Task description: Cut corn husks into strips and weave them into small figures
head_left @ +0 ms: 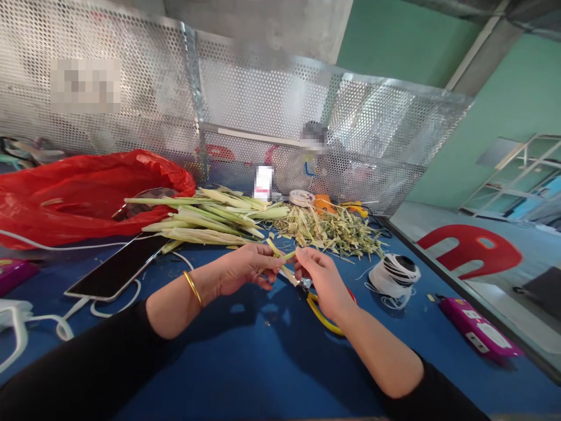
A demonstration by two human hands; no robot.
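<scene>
My left hand (pixel 252 266), with a gold bangle at the wrist, pinches a pale green plant strip (pixel 288 256). The fingers of my right hand (pixel 323 280) are closed on the other end of that strip, close to my left fingertips. Under my right hand, scissors with yellow and red handles (pixel 322 318) lie on the blue table (pixel 228 374), partly hidden. Beyond my hands is a pile of long pale green stalks (pixel 210 216). To its right spreads a heap of short trimmed scraps (pixel 337 231).
A spool of white and black thread (pixel 394 275) stands on the right, near a purple box (pixel 477 327). At left are a red plastic bag (pixel 87 199), a dark-screened tablet (pixel 118 269) and white cables. A perforated metal screen (pixel 263 88) rises behind the table.
</scene>
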